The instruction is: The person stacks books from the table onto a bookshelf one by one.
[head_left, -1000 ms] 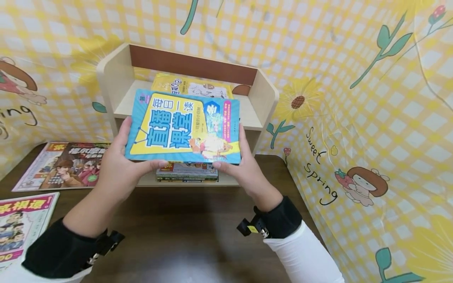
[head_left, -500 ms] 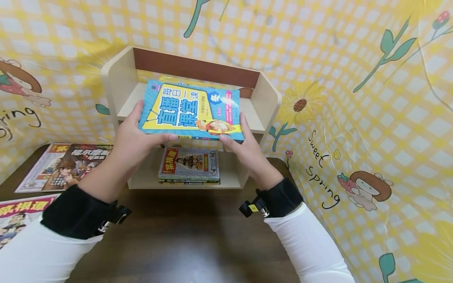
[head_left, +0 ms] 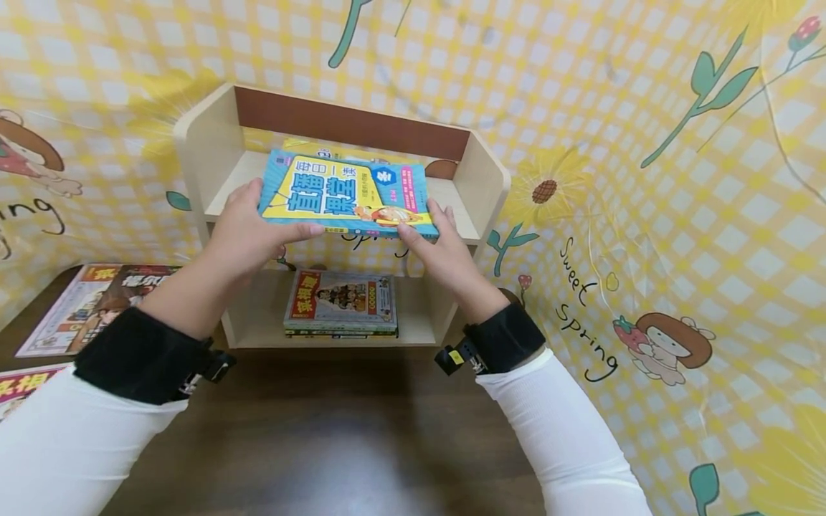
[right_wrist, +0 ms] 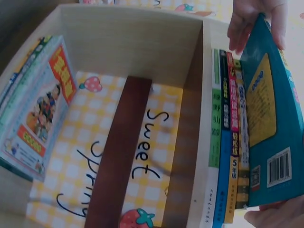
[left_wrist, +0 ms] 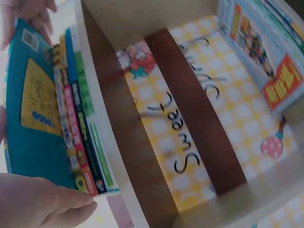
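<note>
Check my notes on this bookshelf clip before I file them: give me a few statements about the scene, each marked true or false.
1. Both the left hand and the right hand hold the blue book. True.
2. The blue book is over the lower shelf. False: it is at the top shelf, above other books stacked there.
3. A stack of books lies flat on the lower shelf. True.
4. The wooden table has nothing on it besides the bookshelf. False: magazines lie at its left.
5. The sleeves are black. False: white sleeves, black wrist straps.
</note>
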{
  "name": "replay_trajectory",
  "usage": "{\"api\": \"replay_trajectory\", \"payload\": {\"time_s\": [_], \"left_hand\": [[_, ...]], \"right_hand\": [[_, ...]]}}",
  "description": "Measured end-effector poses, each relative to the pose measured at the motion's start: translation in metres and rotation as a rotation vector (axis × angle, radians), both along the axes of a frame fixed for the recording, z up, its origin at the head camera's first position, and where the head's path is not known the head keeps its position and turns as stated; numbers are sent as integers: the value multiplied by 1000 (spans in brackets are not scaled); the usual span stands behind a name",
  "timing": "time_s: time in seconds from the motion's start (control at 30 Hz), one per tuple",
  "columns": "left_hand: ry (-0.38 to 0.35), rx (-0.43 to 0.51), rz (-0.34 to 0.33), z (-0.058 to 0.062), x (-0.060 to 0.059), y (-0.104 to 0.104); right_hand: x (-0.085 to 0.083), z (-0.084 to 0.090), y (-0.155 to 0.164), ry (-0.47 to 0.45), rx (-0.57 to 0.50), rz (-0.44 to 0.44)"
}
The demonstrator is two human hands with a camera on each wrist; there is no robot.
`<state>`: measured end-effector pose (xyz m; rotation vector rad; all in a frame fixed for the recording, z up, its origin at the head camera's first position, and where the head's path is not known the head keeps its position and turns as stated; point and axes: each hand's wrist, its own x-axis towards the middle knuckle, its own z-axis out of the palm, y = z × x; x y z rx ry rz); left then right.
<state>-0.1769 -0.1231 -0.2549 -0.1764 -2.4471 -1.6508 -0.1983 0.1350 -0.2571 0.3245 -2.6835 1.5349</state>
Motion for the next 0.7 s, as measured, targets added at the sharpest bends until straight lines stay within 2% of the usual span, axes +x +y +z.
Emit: {"api": "replay_trajectory", "payload": {"time_s": [0.23,0.43,0.57,0.7], "left_hand": [[-18,-59,-101,10,-22,-6],[-54,-211,-64,18,-39,-8],[-102,-240,-62,20,-47,-7],[-127,-232,-68,20,-53,-5]], "right_hand": [[-16,11,-1,37,178,-3],[-29,15,0,40,280,-16],[-34,14,1,26,302,-23],[-37,14,2,7,253,-28]]}}
